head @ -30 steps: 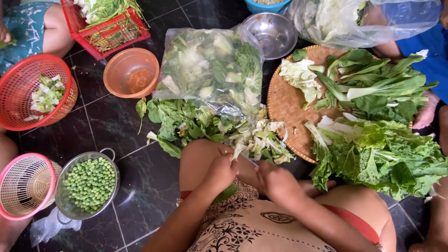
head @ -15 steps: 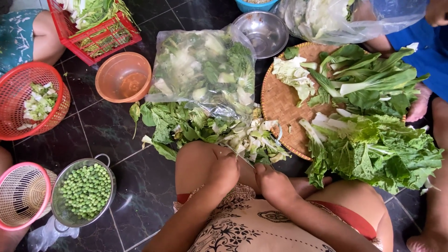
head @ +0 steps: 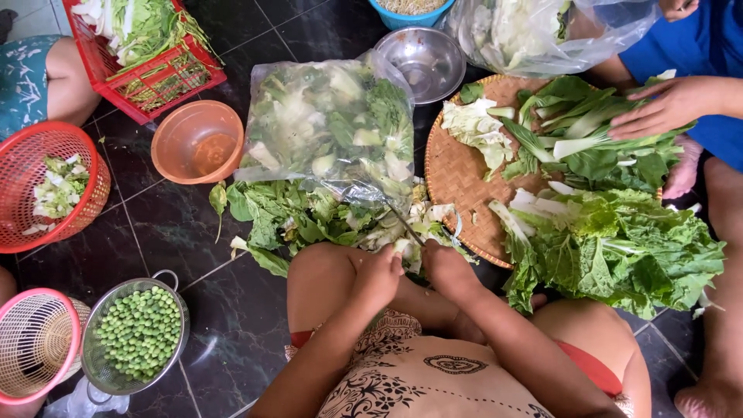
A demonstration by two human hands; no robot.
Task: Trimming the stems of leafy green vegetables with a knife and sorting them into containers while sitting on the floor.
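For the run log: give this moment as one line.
left hand: holds greens piece | right hand: holds knife | below: leafy greens pile | right: woven tray

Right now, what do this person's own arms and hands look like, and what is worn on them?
Both arms are bare, with no sleeves, gloves, rings or bracelets showing on the left hand or the right hand. The garment below them is beige with dark ornamental patterning and an orange-red edge.

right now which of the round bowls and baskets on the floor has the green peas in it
The metal colander at lower left, beside the pink basket. The red basket holds chopped greens, while the orange bowl and steel bowl hold none.
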